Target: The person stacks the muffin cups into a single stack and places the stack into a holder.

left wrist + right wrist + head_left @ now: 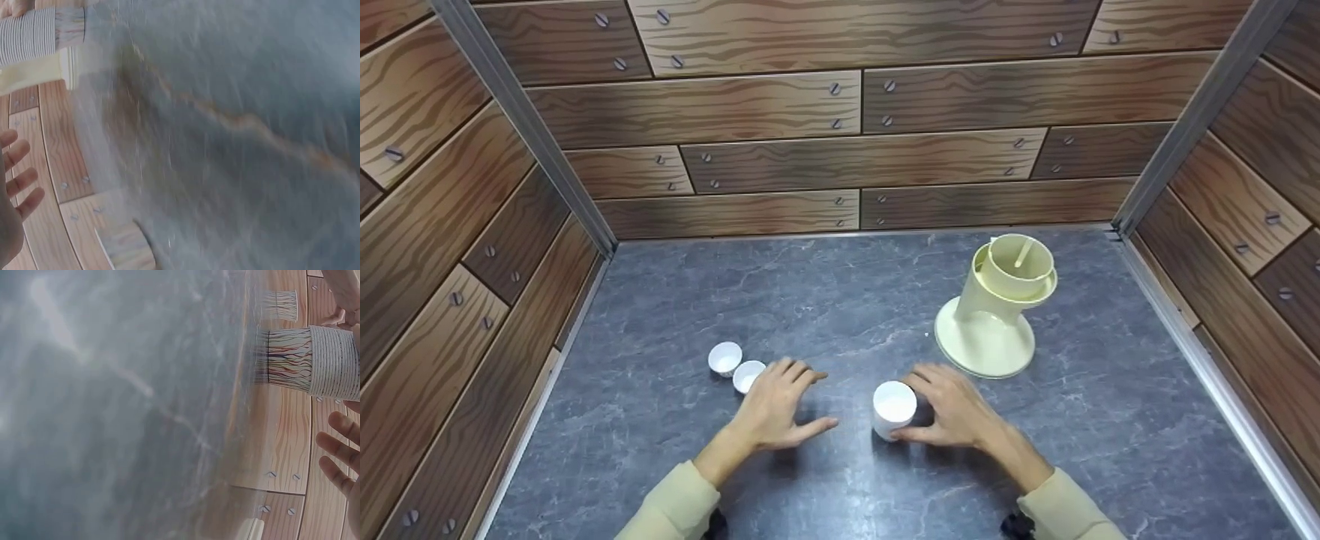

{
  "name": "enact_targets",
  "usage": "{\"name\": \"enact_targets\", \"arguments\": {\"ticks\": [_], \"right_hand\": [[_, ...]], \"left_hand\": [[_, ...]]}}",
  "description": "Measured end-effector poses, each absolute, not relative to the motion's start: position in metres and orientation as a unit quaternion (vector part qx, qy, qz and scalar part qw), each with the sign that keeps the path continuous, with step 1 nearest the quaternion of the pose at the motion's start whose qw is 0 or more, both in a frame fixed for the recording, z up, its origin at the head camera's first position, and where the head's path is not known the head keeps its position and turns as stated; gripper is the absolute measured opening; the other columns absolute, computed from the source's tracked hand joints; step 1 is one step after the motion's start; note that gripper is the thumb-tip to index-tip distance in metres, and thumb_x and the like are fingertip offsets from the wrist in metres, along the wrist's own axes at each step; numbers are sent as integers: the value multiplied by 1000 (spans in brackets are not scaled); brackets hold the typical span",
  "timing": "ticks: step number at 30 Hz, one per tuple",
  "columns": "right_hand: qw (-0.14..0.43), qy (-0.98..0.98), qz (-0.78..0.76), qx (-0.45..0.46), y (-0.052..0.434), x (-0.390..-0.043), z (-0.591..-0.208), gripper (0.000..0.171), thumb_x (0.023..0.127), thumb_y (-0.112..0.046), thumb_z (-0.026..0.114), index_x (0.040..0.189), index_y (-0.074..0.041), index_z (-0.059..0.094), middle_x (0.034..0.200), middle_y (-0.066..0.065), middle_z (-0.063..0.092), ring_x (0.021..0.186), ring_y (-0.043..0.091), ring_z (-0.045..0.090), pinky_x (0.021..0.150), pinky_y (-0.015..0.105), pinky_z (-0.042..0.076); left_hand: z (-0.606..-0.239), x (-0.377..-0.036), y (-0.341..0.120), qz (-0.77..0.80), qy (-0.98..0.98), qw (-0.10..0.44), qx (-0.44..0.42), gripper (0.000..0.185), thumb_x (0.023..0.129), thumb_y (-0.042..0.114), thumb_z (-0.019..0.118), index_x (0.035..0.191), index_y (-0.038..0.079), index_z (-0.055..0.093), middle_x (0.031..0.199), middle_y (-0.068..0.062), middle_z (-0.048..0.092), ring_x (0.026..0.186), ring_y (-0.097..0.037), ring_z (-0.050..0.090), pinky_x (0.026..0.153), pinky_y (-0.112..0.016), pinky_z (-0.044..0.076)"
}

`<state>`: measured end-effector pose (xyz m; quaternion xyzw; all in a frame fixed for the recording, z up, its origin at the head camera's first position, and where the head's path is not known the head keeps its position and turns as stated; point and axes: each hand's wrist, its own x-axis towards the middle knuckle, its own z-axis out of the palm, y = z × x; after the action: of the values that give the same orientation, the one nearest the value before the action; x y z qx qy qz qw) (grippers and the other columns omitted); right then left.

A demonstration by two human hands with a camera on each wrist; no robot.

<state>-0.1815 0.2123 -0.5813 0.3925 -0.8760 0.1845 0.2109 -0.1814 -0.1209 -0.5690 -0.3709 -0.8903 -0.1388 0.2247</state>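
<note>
A tall stack of nested white paper cups (895, 405) stands upright with its opening upward. Closely packed rims and thin coloured lines show on the stack (334, 363) in the right wrist view. My right hand (949, 409) holds it from the right side, thumb at the near side and forefinger at the far side, other fingers spread. My left hand (780, 409) is held over the surface with fingers and thumb apart and nothing between them. Just beyond its fingers stands a single white paper cup (747, 375), partly covered by the hand. Another white paper cup (724, 358) is close beside that one.
A pale yellow plastic stand (986, 341) with a wide round base is at the back right, topped by a round container (1020, 262). Wood-patterned walls (780, 165) enclose the grey marbled surface (810, 300) at the back and both sides.
</note>
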Motion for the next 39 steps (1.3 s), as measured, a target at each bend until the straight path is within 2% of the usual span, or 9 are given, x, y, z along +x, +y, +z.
{"name": "enact_targets", "arguments": {"ticks": [6, 9, 16, 18, 21, 25, 32, 39], "right_hand": [[204, -877, 184, 394, 213, -182, -581, 70, 75, -73, 81, 117, -18, 71, 108, 0, 70, 98, 16, 67, 84, 35, 55], [199, -879, 181, 393, 213, -181, -581, 71, 75, -73, 82, 118, -18, 71, 109, 0, 70, 99, 16, 67, 84, 35, 55], [197, -881, 180, 390, 213, -181, -581, 71, 76, -73, 81, 119, -19, 71, 109, -1, 70, 98, 16, 66, 84, 36, 55], [198, -881, 179, 390, 213, -181, -581, 71, 75, -74, 81, 118, -19, 71, 109, -1, 70, 98, 16, 66, 84, 36, 55], [199, -881, 179, 390, 212, -181, -581, 71, 75, -74, 81, 118, -19, 71, 109, -1, 70, 98, 16, 66, 84, 36, 55], [199, -881, 182, 389, 212, -181, -581, 71, 75, -76, 80, 117, -19, 71, 108, -2, 70, 98, 16, 67, 84, 35, 55], [197, -883, 183, 386, 212, -180, -581, 70, 73, -74, 83, 115, -19, 70, 107, -3, 69, 98, 15, 66, 84, 35, 54], [203, -879, 183, 392, 213, -182, -583, 70, 74, -74, 82, 116, -19, 71, 106, -3, 69, 97, 14, 66, 83, 34, 54]], "left_hand": [[-561, -185, -138, -124, -897, 208, -371, 63, 81, 61, 80, 126, 18, 69, 113, 3, 70, 103, -18, 62, 92, -38, 52], [-560, -185, -147, -110, -900, 207, -368, 65, 83, 64, 76, 128, 18, 69, 115, 3, 69, 103, -18, 62, 91, -37, 51], [-556, -189, -162, -101, -903, 201, -366, 70, 91, 75, 61, 130, 17, 67, 115, 2, 68, 105, -17, 61, 92, -36, 51], [-554, -190, -165, -101, -905, 197, -364, 70, 91, 75, 61, 131, 17, 67, 116, 2, 68, 106, -18, 61, 94, -37, 52], [-552, -192, -170, -97, -905, 196, -365, 70, 87, 70, 70, 131, 17, 67, 117, 2, 68, 107, -19, 62, 97, -39, 52], [-552, -196, -179, -77, -908, 195, -363, 71, 82, 66, 77, 131, 15, 68, 117, 0, 69, 108, -21, 62, 94, -40, 51], [-551, -203, -194, -69, -922, 172, -339, 73, 83, 65, 76, 133, 14, 65, 120, -3, 69, 112, -23, 62, 98, -45, 52], [-553, -209, -202, -41, -923, 174, -342, 74, 84, 68, 75, 134, 15, 65, 122, -3, 70, 114, -24, 62, 97, -45, 52]]}}
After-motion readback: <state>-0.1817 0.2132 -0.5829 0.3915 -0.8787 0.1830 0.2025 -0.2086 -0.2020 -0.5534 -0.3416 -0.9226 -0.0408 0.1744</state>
